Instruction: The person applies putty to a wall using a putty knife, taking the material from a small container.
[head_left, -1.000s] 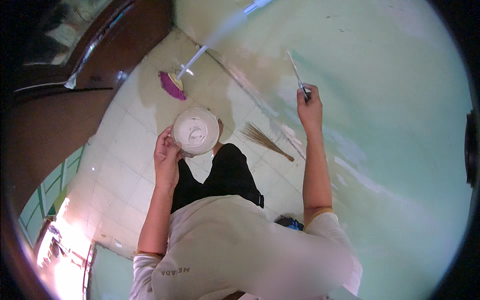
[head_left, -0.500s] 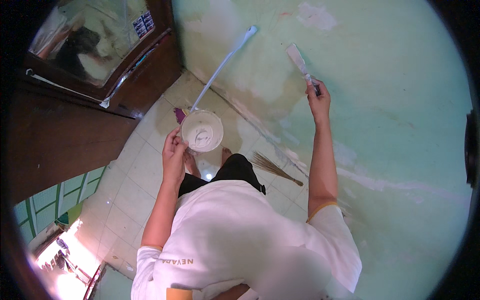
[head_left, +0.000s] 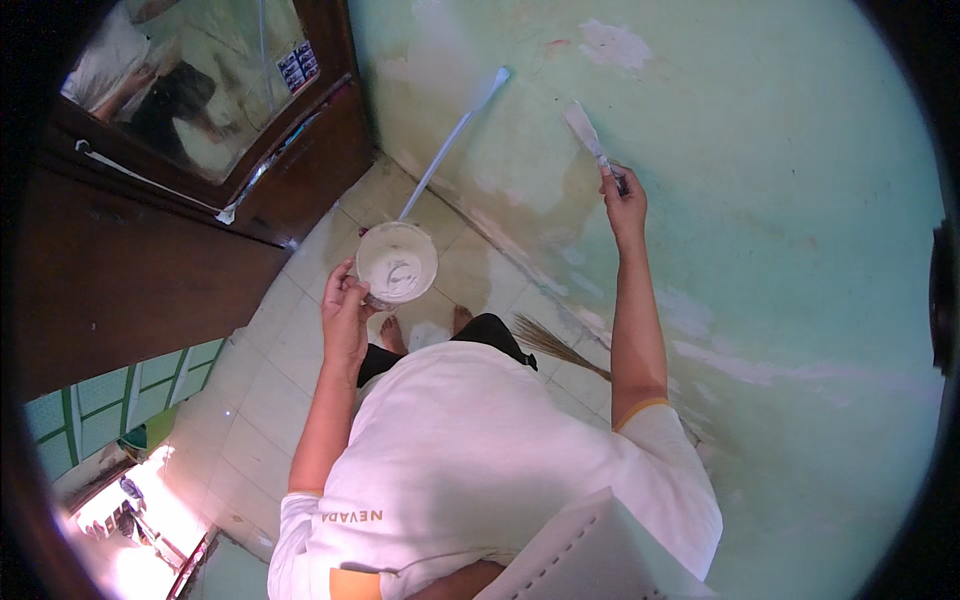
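My left hand (head_left: pixel 346 302) grips a round, pale tub (head_left: pixel 375 250) by its near left rim. White paste (head_left: pixel 402 277) lies in the bottom of the tub. Out to the right, my raised right hand (head_left: pixel 627 203) is closed around the handle of a putty knife (head_left: pixel 583 130). Its broad blade is smeared white and points up and to the left, at the green wall (head_left: pixel 760 220). Whether the blade touches the wall, I cannot tell. Pale filler patches (head_left: pixel 614 45) mark the wall above and below the knife.
A pale blue stick (head_left: pixel 440 155) leans on the wall beyond the tub. A straw broom (head_left: pixel 555 342) lies on the tiled floor (head_left: pixel 265 370) by the wall's foot. At the left stands a dark wooden cabinet (head_left: pixel 150 270) with a mirror (head_left: pixel 190 85).
My right hand and the putty knife have moved slightly left and down in view. The tub has shifted a little left. The surroundings have shifted slightly too, as my head view moved.
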